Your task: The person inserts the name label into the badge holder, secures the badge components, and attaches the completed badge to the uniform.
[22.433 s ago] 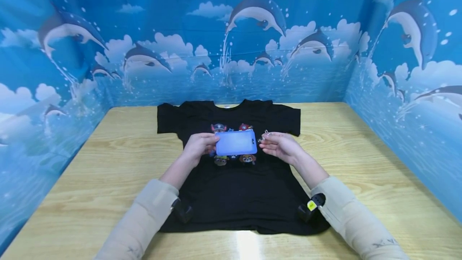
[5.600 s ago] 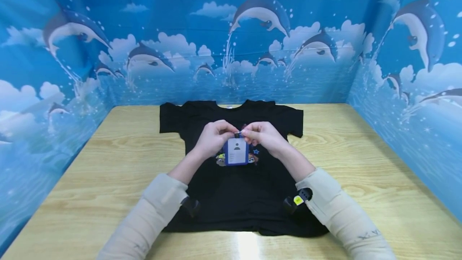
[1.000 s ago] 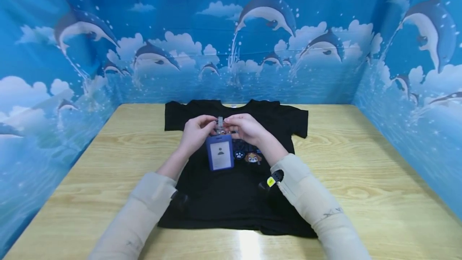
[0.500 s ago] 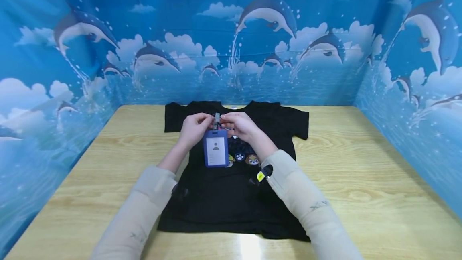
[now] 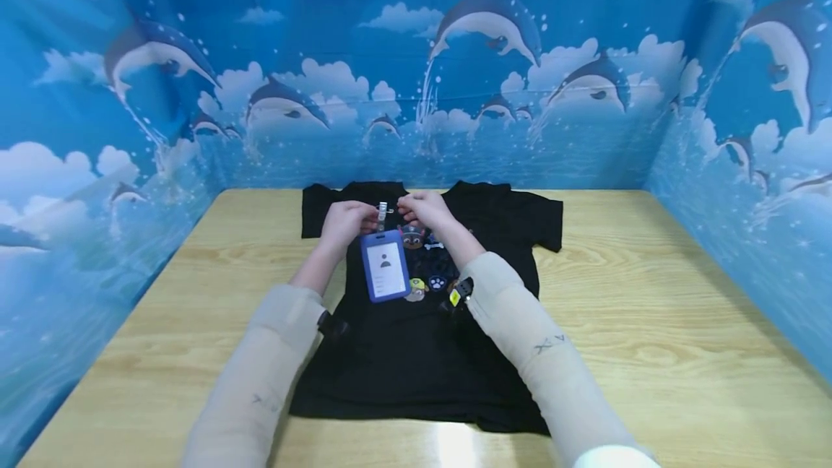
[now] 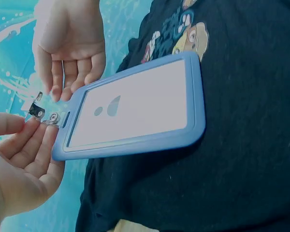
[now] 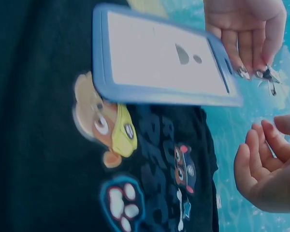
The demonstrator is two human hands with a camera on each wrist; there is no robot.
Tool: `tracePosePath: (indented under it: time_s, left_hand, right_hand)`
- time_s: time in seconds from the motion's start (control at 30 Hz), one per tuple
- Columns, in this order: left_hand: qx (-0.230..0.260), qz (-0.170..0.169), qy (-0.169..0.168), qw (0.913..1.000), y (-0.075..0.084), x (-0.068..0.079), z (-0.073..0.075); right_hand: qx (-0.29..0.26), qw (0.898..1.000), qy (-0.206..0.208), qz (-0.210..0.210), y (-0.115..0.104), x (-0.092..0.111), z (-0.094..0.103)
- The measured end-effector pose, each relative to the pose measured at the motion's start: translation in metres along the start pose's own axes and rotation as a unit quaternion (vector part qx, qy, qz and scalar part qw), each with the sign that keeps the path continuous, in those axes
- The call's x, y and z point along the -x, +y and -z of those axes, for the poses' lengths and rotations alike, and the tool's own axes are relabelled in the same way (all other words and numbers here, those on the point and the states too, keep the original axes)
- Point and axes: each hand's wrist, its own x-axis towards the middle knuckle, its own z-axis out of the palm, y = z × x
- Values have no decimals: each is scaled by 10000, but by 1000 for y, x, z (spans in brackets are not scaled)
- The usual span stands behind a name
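Observation:
A blue badge holder point(image 5: 385, 266) with a white card hangs slightly tilted over the black T-shirt point(image 5: 416, 367). At its slotted end a clear strap joins it to a small metal clip point(image 5: 382, 214). My left hand point(image 5: 347, 221) pinches this clip between thumb and fingers; the left wrist view shows the clip point(image 6: 37, 111) above the fingertips. A thin pin-like part point(image 7: 273, 88) sticks out from it in the right wrist view. Just to the right, my right hand point(image 5: 425, 209) holds nothing, its fingers point(image 7: 255, 145) loosely bent and apart from the clip.
The T-shirt lies flat on a wooden table point(image 5: 617, 323), its cartoon print point(image 5: 416, 287) partly covered by the badge holder and right forearm. A blue dolphin curtain point(image 5: 338, 114) stands behind and at both sides.
Much earlier the badge holder lay sideways in my left hand, the clip separate in my right. Now they are joined. Over the last second they shifted left, and my right hand came off the clip.

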Motion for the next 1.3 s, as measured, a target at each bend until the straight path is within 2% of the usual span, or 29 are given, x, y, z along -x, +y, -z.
tracePosePath:
  time_s: [0.07, 0.13, 0.27, 0.33, 0.4, 0.53, 0.7, 0.97, 1.07, 1.2, 1.3]
  left_hand:
    - [-26, 138, -23, 9999, -3, -3, 1]
    - [-33, 254, -38, 9997, -5, -6, 2]
    - [23, 410, -83, 9991, -9, -12, 2]
    - [36, 463, -103, 9989, -9, -15, 2]
    - [45, 497, -116, 9987, -10, -18, 2]
    - [28, 508, -117, 9986, -11, -22, 4]
    - [62, 556, -133, 9983, -16, -23, 8]
    - [23, 726, -104, 9973, -24, -27, 14]
    - [-4, 792, -73, 9968, -26, -29, 16]
    - [-73, 873, -85, 9961, -29, -30, 18]
    - [-69, 895, -78, 9959, -32, -31, 18]
  right_hand:
    - [625, 9979, 92, 170, 1, -6, 0]
    - [1347, 9898, 168, 437, 2, -11, 0]
    - [2771, 9547, 229, 1055, 2, -21, -1]
    - [3302, 9350, 177, 1282, 1, -25, -2]
    - [3638, 9208, 73, 1403, -1, -28, -3]
    - [4152, 8983, -95, 1434, -3, -36, -6]
    - [4660, 8751, -230, 1288, -1, -45, -10]
    - [5209, 8444, -371, 1191, 5, -52, -14]
    - [5341, 8355, -366, 1239, 8, -55, -18]
    - [5429, 8295, -410, 1245, 10, -59, -25]
    - [5586, 8194, -455, 1206, 11, -62, -30]
